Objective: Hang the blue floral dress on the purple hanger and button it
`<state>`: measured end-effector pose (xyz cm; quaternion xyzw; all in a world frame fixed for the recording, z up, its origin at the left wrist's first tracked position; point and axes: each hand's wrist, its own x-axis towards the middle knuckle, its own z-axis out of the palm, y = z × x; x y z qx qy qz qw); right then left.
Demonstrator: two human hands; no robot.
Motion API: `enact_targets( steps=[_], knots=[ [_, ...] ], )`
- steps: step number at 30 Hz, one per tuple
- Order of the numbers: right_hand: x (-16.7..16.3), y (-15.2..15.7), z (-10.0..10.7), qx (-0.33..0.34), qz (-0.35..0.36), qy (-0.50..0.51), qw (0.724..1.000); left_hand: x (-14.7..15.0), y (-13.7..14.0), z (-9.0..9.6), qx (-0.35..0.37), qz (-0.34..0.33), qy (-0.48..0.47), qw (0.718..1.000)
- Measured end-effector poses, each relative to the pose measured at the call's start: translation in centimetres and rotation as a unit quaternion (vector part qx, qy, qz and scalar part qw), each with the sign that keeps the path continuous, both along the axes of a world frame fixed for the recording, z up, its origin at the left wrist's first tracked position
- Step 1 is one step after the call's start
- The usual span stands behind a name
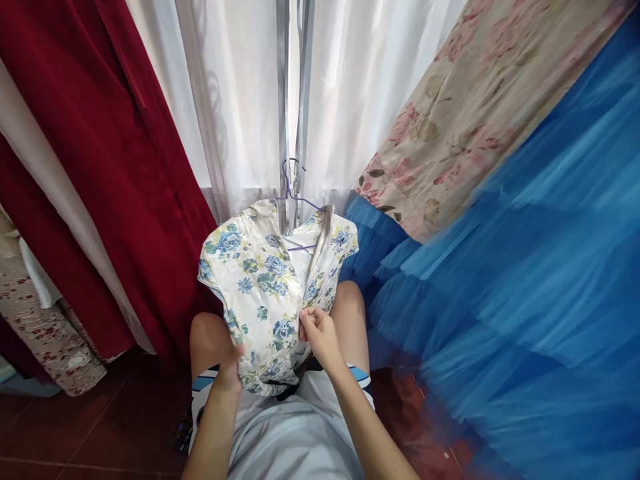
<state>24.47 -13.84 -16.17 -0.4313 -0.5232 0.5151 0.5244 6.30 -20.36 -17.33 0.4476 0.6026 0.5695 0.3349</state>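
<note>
A white short-sleeved blouse [270, 280] with blue and green flowers hangs on a thin purple wire hanger [291, 194], above my lap. My right hand [319, 333] pinches the front edge of the blouse near its middle, below the V-shaped neckline. At the blouse's lower left side is my left hand [233, 367]; it is smeared, and its fingers are mostly hidden at the cloth. The blouse's lower hem lies close to my white shirt [295, 440].
Red curtain-like cloth [115, 173] hangs at the left, white curtains [240, 100] ahead. On the right are a floral beige garment [440, 147] and a ruffled blue tulle skirt [540, 267]. A dark object with buttons [182, 437] lies on the red tiled floor [115, 427].
</note>
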Motion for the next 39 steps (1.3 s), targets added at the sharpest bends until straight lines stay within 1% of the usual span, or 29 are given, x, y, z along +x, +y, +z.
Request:
enact_targets(
  steps=[2,3,4,5,7,8,9,10,11,12,13,14,15,18,20,22,24,27,30,33,35,36,37,38,39],
  knots=[
    [0.0,-0.2,0.1,0.0,0.016,-0.018,1.0,-1.0,1.4,-0.8,-0.003,-0.012,-0.092,0.996],
    [0.1,-0.3,0.1,0.001,0.031,-0.028,0.999,-1.5,2.1,-1.2,0.006,-0.002,-0.133,0.991],
    [0.3,-0.4,0.2,0.001,0.048,-0.04,0.998,-2.0,2.8,-1.5,0.026,0.028,-0.157,0.987],
    [0.4,-0.5,0.3,0.001,0.063,-0.049,0.997,-2.4,3.4,-1.7,0.058,0.077,-0.152,0.984],
    [0.6,-0.7,0.6,-0.001,0.082,-0.061,0.995,-2.7,4.0,-1.8,0.138,0.198,-0.082,0.967],
    [0.6,-0.8,0.7,-0.001,0.085,-0.063,0.994,-2.4,3.9,-1.7,0.172,0.244,-0.032,0.954],
    [0.6,-0.8,0.8,0.0,0.083,-0.064,0.995,-1.8,3.8,-1.4,0.195,0.261,0.019,0.945],
    [0.5,-0.9,0.9,0.001,0.082,-0.063,0.995,-0.9,3.5,-1.1,0.206,0.239,0.067,0.946],
    [0.4,-0.9,1.0,0.001,0.081,-0.061,0.995,0.2,3.2,-0.8,0.206,0.182,0.11,0.955],
    [0.2,-1.0,1.0,0.0,0.082,-0.057,0.995,1.4,2.9,-0.6,0.197,0.109,0.139,0.964],
    [0.1,-1.2,1.1,-0.003,0.084,-0.053,0.995,2.7,2.7,-0.3,0.184,0.04,0.155,0.97],
    [-0.1,-1.3,1.1,-0.004,0.089,-0.049,0.995,3.9,2.6,-0.2,0.168,-0.008,0.159,0.973],
    [-0.2,-1.5,1.2,-0.003,0.096,-0.044,0.994,5.0,2.6,-0.1,0.154,-0.031,0.154,0.975],
    [-0.3,-1.4,1.6,0.004,0.11,-0.016,0.994,6.6,3.1,0.0,0.137,-0.022,0.139,0.981],
    [-0.2,-0.6,2.3,0.007,0.107,0.011,0.994,6.6,3.5,0.2,0.143,-0.045,0.158,0.976],
    [-0.1,0.9,3.6,0.012,0.095,0.029,0.995,6.1,3.8,0.4,0.149,-0.077,0.187,0.968],
    [-0.2,2.9,5.6,0.026,0.083,0.031,0.996,5.5,4.0,0.8,0.142,-0.102,0.226,0.958],
    [-0.9,6.1,9.3,0.068,0.074,0.029,0.995,5.1,3.9,1.8,0.115,-0.132,0.297,0.939],
    [-2.1,9.0,13.1,0.134,0.06,0.025,0.989,5.2,3.6,3.2,0.084,-0.168,0.38,0.906],
    [-3.1,11.1,15.7,0.165,0.038,0.018,0.985,5.6,3.4,4.2,0.056,-0.193,0.463,0.863],
    [-3.5,12.0,16.6,0.18,0.019,0.018,0.983,6.0,3.4,4.2,0.039,-0.202,0.506,0.838],
    [-3.7,12.2,16.8,0.19,0.009,0.02,0.981,6.2,3.5,4.0,0.036,-0.207,0.515,0.831],
    [-3.7,12.4,16.9,0.202,0.0,0.02,0.979,6.3,3.6,3.7,0.037,-0.214,0.511,0.832],
    [-3.7,12.4,16.8,0.212,-0.005,0.018,0.977,6.3,3.8,3.3,0.043,-0.223,0.493,0.84],
    [-3.6,12.4,16.7,0.217,-0.003,0.015,0.976,6.2,4.1,3.1,0.054,-0.234,0.461,0.854]
  ],
)
